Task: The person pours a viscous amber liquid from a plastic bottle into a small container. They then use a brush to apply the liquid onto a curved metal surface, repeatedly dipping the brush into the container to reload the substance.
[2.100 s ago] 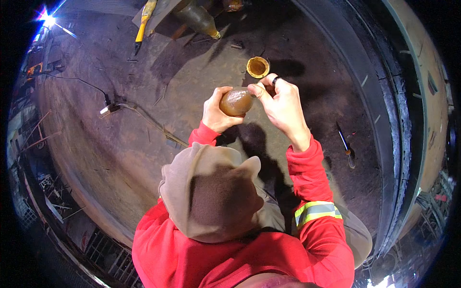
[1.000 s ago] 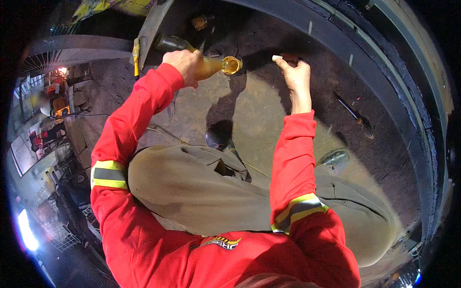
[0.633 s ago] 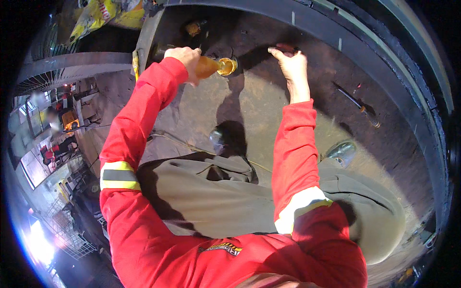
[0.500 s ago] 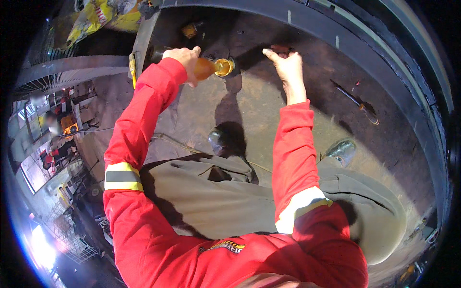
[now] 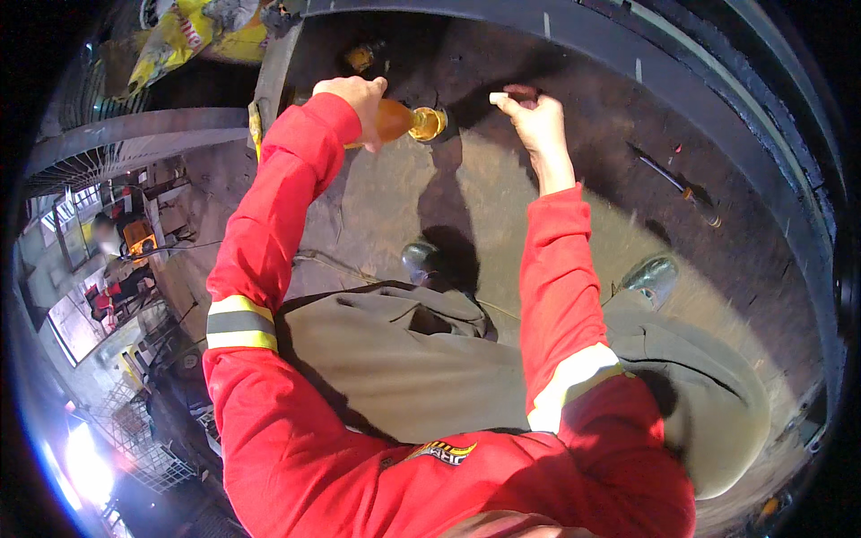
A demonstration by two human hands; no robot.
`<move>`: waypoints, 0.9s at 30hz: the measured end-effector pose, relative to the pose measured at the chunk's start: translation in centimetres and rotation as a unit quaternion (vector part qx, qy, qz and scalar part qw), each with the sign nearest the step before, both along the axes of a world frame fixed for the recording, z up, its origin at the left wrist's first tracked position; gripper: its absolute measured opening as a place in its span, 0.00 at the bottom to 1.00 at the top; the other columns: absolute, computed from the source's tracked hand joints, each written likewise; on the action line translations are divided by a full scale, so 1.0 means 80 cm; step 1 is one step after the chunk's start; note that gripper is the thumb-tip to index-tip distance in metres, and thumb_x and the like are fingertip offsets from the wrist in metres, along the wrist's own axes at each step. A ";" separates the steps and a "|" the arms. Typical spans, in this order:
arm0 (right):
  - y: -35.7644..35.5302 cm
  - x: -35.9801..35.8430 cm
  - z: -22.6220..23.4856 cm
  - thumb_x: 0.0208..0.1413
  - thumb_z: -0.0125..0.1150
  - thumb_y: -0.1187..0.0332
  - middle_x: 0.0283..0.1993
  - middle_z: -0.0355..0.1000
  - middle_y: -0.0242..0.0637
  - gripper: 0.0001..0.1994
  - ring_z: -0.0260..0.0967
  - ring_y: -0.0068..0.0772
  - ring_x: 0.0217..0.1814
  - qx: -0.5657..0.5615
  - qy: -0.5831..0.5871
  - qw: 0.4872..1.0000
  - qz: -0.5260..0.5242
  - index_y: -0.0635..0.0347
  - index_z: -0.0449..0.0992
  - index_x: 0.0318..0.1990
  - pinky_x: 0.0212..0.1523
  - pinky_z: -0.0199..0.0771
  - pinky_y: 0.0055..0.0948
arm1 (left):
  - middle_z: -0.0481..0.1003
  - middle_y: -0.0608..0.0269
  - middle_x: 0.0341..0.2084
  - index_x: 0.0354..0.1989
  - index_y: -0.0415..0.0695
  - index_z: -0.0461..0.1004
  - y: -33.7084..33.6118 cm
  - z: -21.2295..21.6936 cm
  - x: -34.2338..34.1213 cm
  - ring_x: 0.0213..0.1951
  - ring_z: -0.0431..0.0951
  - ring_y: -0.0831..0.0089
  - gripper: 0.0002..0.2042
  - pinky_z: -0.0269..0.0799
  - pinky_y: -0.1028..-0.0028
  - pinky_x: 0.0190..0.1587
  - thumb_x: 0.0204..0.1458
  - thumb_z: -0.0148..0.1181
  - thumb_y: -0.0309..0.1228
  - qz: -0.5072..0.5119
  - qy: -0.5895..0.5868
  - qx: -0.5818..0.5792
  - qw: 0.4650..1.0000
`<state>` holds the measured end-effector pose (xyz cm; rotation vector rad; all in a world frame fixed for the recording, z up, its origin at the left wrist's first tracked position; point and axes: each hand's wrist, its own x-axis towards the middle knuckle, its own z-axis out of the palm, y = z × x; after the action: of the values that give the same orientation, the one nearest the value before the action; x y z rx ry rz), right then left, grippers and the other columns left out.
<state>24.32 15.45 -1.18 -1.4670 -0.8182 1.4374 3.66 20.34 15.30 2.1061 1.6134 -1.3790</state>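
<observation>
My left hand (image 5: 359, 97) is wrapped round a bottle of amber liquid (image 5: 393, 120), tipped over on its side. Its neck points right, at the mouth of a small yellowish cup (image 5: 430, 124) on the floor. Whether liquid is running out cannot be made out. To the right of the cup, my right hand (image 5: 541, 125) is raised with thumb and fingers pinched together. Something small and pale shows at the thumb's tip, too small to name. The bottle's base is hidden behind my left hand and sleeve.
A screwdriver (image 5: 679, 186) lies on the floor to the right. Dark steel beams (image 5: 610, 56) curve round the far and right sides. At far left are a yellow bag (image 5: 172, 43) and a yellow-handled tool (image 5: 255, 127). A cable (image 5: 336, 264) crosses near my shoes (image 5: 419, 260).
The view has shifted slightly. My left hand sits a little higher relative to the cup, the bottle still tipped toward it. A pale tip shows more clearly at my right thumb.
</observation>
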 end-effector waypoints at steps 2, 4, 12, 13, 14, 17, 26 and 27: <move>-0.001 -0.002 -0.002 0.43 0.75 0.66 0.32 0.77 0.36 0.17 0.72 0.24 0.34 -0.009 0.007 1.000 0.000 0.66 0.79 0.38 0.38 0.72 0.27 | 0.80 0.51 0.35 0.50 0.45 0.68 0.000 0.002 0.000 0.40 0.81 0.53 0.36 0.78 0.59 0.40 0.28 0.77 0.43 -0.006 -0.011 -0.001 1.000; 0.000 -0.001 0.000 0.43 0.75 0.67 0.33 0.77 0.36 0.16 0.72 0.25 0.34 -0.015 0.000 1.000 0.002 0.66 0.79 0.38 0.40 0.72 0.27 | 0.80 0.51 0.35 0.49 0.45 0.69 0.002 0.004 0.003 0.40 0.81 0.53 0.35 0.78 0.59 0.40 0.28 0.76 0.43 -0.003 -0.010 -0.004 1.000; 0.000 -0.004 -0.010 0.43 0.75 0.66 0.35 0.78 0.34 0.16 0.72 0.25 0.36 -0.024 0.030 0.999 -0.015 0.65 0.79 0.37 0.42 0.71 0.27 | 0.80 0.52 0.37 0.49 0.45 0.70 0.008 0.003 0.002 0.42 0.81 0.53 0.35 0.78 0.59 0.41 0.28 0.75 0.43 0.001 -0.007 -0.019 1.000; 0.000 -0.004 -0.010 0.43 0.75 0.66 0.35 0.78 0.34 0.16 0.72 0.25 0.37 -0.028 0.026 0.999 -0.011 0.65 0.79 0.37 0.42 0.71 0.26 | 0.80 0.52 0.37 0.49 0.45 0.70 0.009 0.005 0.002 0.42 0.81 0.53 0.34 0.78 0.59 0.42 0.28 0.75 0.43 0.002 -0.007 -0.020 1.000; 0.000 -0.004 -0.011 0.44 0.74 0.66 0.34 0.78 0.34 0.15 0.72 0.24 0.36 -0.031 0.030 0.999 -0.011 0.65 0.79 0.37 0.42 0.71 0.26 | 0.80 0.52 0.37 0.49 0.45 0.70 0.009 0.006 0.002 0.42 0.81 0.53 0.34 0.77 0.59 0.42 0.28 0.75 0.43 0.003 -0.008 -0.022 1.000; -0.002 -0.002 -0.011 0.45 0.73 0.67 0.33 0.77 0.32 0.14 0.71 0.23 0.35 -0.047 0.051 0.997 -0.014 0.65 0.79 0.36 0.40 0.70 0.25 | 0.80 0.51 0.37 0.49 0.45 0.70 0.012 0.008 0.004 0.42 0.81 0.53 0.35 0.77 0.59 0.42 0.29 0.74 0.43 0.004 -0.006 -0.024 1.000; -0.003 -0.005 0.001 0.45 0.73 0.68 0.29 0.74 0.28 0.12 0.66 0.20 0.30 -0.051 0.080 0.995 -0.024 0.64 0.79 0.35 0.36 0.68 0.24 | 0.80 0.51 0.37 0.49 0.45 0.71 0.011 0.016 0.004 0.42 0.81 0.53 0.34 0.77 0.59 0.43 0.28 0.74 0.42 0.013 -0.019 -0.021 1.000; -0.004 -0.005 0.000 0.45 0.73 0.68 0.29 0.74 0.29 0.12 0.66 0.20 0.31 -0.050 0.083 0.995 -0.022 0.64 0.79 0.35 0.36 0.68 0.24 | 0.80 0.51 0.37 0.48 0.45 0.72 0.010 0.015 0.003 0.42 0.81 0.53 0.34 0.77 0.59 0.43 0.27 0.74 0.42 0.011 -0.020 -0.021 1.000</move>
<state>23.95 15.16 -1.16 -1.4087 -0.6158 1.5625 3.92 21.18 16.50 2.0734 1.5733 -1.3442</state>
